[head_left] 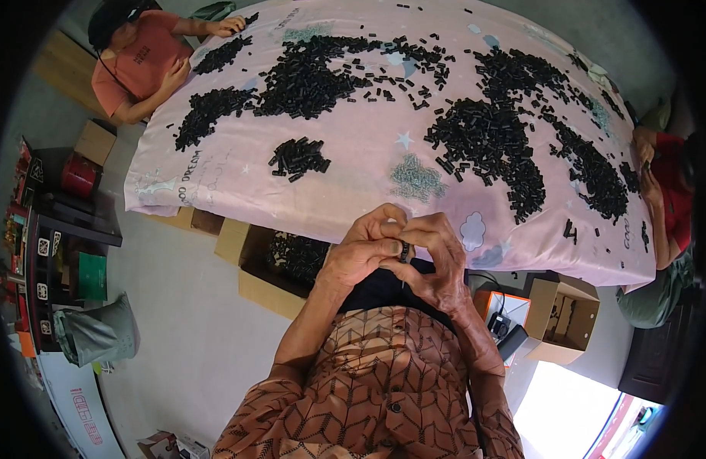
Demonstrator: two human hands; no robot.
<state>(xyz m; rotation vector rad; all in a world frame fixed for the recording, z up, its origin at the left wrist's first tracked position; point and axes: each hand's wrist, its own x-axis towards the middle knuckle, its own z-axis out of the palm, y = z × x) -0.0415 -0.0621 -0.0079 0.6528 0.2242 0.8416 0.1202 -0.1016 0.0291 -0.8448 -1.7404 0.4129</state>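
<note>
Both hands meet just above the lap, left hand [360,256] and right hand [437,264] pinching one small black tube [405,251] upright between closed fingertips.

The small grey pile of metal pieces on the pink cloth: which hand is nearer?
Right. The right hand is just below the grey pile; the left hand sits further to its lower left.

Small black cylindrical part [404,250], pinched between fingertips above lap.
</note>
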